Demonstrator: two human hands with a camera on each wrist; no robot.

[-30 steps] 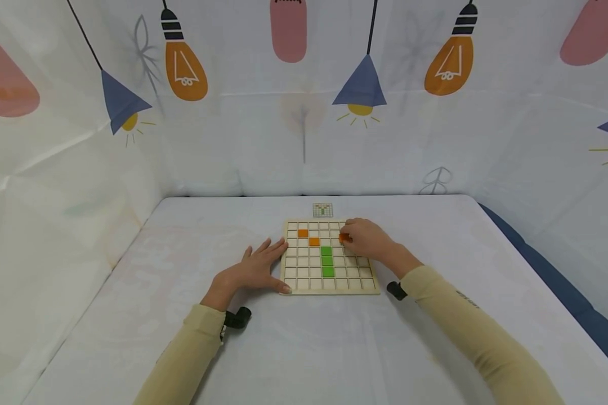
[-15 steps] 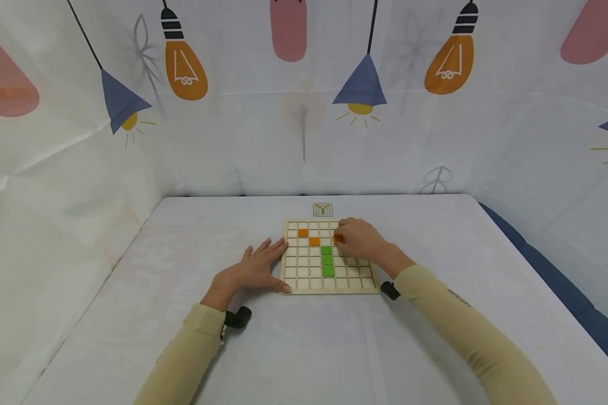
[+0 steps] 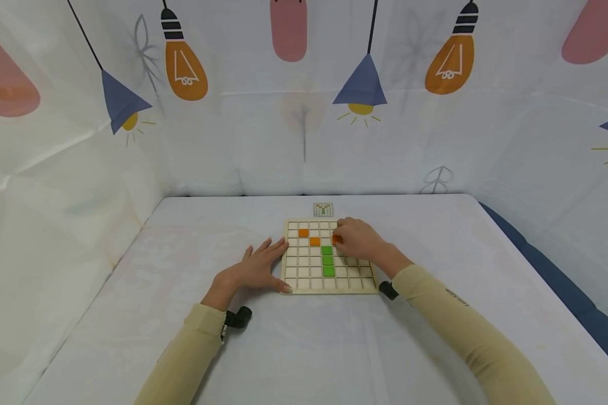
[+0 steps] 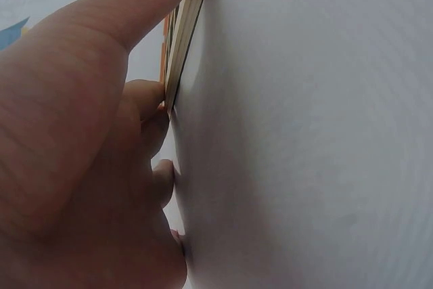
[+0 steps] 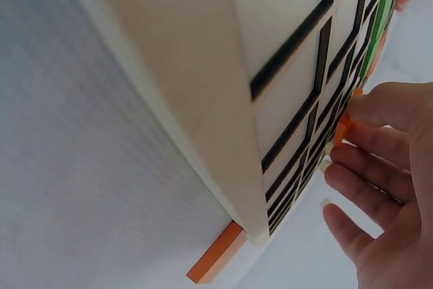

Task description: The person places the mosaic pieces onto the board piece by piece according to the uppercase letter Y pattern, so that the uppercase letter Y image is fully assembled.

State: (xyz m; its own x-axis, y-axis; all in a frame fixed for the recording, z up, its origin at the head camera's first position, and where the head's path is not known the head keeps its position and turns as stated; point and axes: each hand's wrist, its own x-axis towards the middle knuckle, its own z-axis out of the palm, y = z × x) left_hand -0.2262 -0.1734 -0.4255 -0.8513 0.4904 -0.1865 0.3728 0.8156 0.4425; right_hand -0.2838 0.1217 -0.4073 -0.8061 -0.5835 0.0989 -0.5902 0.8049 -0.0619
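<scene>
A wooden grid board [image 3: 304, 285] lies on the table with three green tiles [image 3: 327, 261] in one column. Two orange tiles, one upper [image 3: 303, 233] and one lower [image 3: 314, 241], sit diagonally up and left of the green ones. My right hand [image 3: 362, 241] pinches another orange tile [image 5: 344, 126] between thumb and fingers, low over the board's upper right cells. Fingers spread, my left hand [image 3: 255, 267] rests at the board's left edge, thumb [image 4: 145, 1] at the near corner. The right hand hides part of the board's far right side in the head view.
Behind the board lies a small card [image 3: 323, 209] with a printed grid pattern. A loose orange piece [image 5: 216, 255] lies by the board's edge in the right wrist view. The white table [image 3: 309, 349] meets a patterned cloth wall [image 3: 263, 140] at the back.
My right hand has shifted a little to the left over the board with the orange tile pinched. The left hand stays in place, and so do the board and its other tiles.
</scene>
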